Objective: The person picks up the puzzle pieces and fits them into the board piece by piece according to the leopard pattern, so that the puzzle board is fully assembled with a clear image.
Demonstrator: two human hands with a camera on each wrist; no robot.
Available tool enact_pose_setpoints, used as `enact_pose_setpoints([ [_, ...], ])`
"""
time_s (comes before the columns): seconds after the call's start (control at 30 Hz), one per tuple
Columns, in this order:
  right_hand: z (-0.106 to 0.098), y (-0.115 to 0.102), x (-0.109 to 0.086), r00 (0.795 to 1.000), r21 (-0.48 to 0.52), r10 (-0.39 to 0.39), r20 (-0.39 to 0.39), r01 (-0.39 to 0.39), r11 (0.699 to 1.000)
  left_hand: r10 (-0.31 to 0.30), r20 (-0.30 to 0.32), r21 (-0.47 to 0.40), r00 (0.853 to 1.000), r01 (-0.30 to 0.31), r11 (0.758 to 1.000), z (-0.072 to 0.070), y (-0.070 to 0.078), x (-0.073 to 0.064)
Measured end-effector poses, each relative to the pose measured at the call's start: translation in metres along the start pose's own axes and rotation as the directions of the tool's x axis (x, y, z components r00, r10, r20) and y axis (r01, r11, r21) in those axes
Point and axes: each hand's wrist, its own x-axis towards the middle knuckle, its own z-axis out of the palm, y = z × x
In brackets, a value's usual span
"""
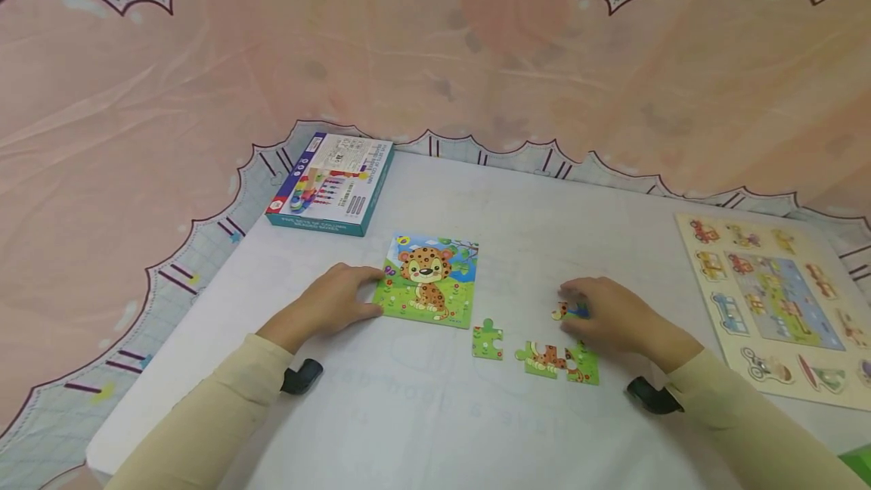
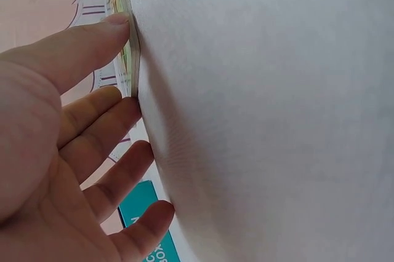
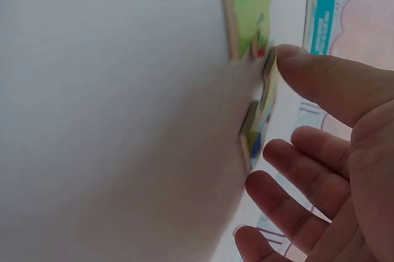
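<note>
A square leopard picture board (image 1: 430, 280) lies flat on the table. My left hand (image 1: 333, 297) touches its left edge with thumb and fingertips, and the fingers are spread and relaxed in the left wrist view. My right hand (image 1: 609, 312) pinches a small jigsaw puzzle piece (image 1: 570, 311) between thumb and fingers; in the right wrist view the piece (image 3: 263, 128) is seen edge-on, close to the tabletop. Just nearer to me lie joined puzzle pieces (image 1: 544, 361) with leopard spots and grass. A single green puzzle piece (image 1: 486, 342) sits apart, to their left.
A boxed set (image 1: 333, 184) with a teal side lies at the back left. On the right is a wooden vehicle puzzle board (image 1: 711, 308). White cloth covers the table (image 1: 408, 422), and a pink curtain (image 1: 408, 51) hangs behind. A green object (image 1: 859, 462) shows at the lower right edge.
</note>
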Motion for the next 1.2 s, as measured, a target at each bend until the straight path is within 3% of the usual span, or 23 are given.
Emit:
enact_pose_setpoints([
  [0.63,-0.004,0.011,-0.017,1.000,-0.005,-0.001,-0.025,0.001,1.000,-0.010,0.000,-0.006,1.000,0.010,1.000,0.001,-0.001,-0.001],
  [1.2,-0.004,0.011,-0.013,0.999,-0.022,-0.004,-0.041,0.003,1.000,-0.012,0.005,0.011,1.000,0.012,1.000,0.000,0.001,-0.001],
])
